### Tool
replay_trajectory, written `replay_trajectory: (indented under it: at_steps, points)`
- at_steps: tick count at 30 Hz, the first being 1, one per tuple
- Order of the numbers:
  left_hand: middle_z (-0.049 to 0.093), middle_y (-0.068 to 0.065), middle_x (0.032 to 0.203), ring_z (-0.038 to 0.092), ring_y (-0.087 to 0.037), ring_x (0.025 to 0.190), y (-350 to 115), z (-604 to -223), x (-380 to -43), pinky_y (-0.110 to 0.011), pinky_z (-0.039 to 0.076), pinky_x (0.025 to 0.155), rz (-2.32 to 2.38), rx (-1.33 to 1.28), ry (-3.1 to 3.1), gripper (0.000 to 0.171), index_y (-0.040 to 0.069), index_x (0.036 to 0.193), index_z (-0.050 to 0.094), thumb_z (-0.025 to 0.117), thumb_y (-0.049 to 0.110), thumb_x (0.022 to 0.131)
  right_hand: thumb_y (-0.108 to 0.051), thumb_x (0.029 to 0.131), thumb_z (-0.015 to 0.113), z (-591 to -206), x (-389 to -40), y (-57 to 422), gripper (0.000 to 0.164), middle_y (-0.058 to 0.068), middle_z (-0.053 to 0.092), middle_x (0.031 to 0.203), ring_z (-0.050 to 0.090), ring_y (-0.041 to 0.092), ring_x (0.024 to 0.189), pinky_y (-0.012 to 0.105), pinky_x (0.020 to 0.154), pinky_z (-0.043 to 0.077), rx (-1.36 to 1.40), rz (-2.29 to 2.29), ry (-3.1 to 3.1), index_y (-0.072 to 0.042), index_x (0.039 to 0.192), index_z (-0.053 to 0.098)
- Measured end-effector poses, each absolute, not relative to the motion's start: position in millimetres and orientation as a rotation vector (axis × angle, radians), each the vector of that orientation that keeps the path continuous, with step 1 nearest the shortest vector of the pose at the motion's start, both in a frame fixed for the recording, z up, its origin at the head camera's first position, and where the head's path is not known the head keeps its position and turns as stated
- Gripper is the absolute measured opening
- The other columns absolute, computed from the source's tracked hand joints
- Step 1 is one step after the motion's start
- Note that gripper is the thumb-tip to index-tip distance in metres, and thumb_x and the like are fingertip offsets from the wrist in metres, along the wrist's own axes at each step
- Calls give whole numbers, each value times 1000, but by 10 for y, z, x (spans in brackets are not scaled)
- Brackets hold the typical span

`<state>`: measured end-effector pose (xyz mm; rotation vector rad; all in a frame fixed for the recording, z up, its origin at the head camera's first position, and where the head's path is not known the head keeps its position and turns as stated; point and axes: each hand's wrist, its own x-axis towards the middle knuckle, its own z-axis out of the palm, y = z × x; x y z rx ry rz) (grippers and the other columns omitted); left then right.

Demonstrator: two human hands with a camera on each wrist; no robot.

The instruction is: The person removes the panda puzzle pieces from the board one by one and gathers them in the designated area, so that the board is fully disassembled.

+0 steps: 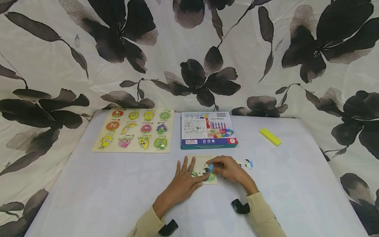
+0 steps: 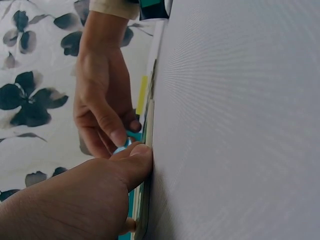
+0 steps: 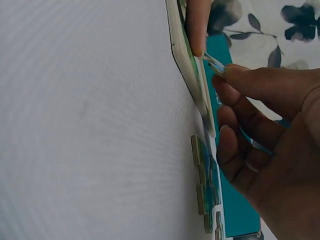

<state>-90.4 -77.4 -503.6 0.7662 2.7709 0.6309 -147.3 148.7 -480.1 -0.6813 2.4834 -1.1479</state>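
Note:
A small wooden puzzle board [image 1: 202, 160] with a green picture lies flat on the table. My left hand [image 1: 183, 182] rests on it, fingers spread over its left side and thumb along the front edge; in the left wrist view the thumb [image 2: 141, 156] presses low by the board's rim. Between thumb and fingertips, my right hand [image 1: 229, 168] pinches a blue, black and white puzzle piece [image 3: 216, 65], tilted close over the board. Several loose puzzle pieces [image 1: 248, 164] lie just right of the board, partly hidden behind the right hand.
Behind the hands lies a boxed bead set [image 1: 208, 143]. A larger wooden board with fruit and vegetable pictures [image 1: 139, 149] is at the back left. One yellow block [image 1: 270, 137] sits at the back right. A floral cloth [image 1: 165, 65] hangs behind the white table [image 1: 103, 194].

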Motion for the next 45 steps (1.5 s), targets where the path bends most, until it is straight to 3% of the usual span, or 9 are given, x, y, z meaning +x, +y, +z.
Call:
replay_trajectory:
  at_steps: [11, 18, 25, 30, 45]
  points:
    - [5, -22, 158, -9, -47, 142, -766, -5011, -920, -65, -4, 111, 641, 777, 2763, 39, 45, 140, 44, 43, 42, 100, -6, 91, 63, -4791, -1485, 1573, 27, -1, 65, 94, 56, 14, 84, 26, 80, 50, -660, -1260, 2462, -9, 117, 69]
    - [6, -22, 158, -8, -47, 142, -769, -5022, -916, -66, -3, 111, 646, 773, 2770, 39, 46, 139, 44, 43, 43, 100, -11, 92, 63, -4810, -1479, 1769, 25, 5, 65, 94, 54, 16, 81, 25, 73, 50, -607, -1342, 2445, -7, 117, 69]
    - [5, -20, 159, -9, -46, 143, -774, -5025, -911, -65, -4, 111, 661, 757, 2774, 39, 45, 139, 44, 44, 42, 100, -11, 93, 61, -4780, -1428, 2064, 26, 10, 67, 114, 58, 16, 89, 24, 77, 51, -499, -1385, 2472, -9, 118, 68]
    - [4, -19, 159, -10, -45, 143, -777, -5018, -907, -64, -6, 111, 671, 749, 2770, 39, 45, 139, 44, 44, 42, 100, -12, 93, 61, -4753, -1365, 2264, 26, 9, 66, 116, 56, 18, 92, 24, 78, 50, -391, -1403, 2507, -9, 118, 68]
    - [7, -21, 158, -8, -47, 143, -772, -5037, -900, -65, -6, 111, 709, 768, 2777, 40, 45, 139, 45, 46, 41, 100, -13, 93, 63, -4785, -1223, 2677, 28, 15, 65, 114, 58, 13, 80, 22, 67, 49, -300, -1409, 2558, -3, 118, 67]
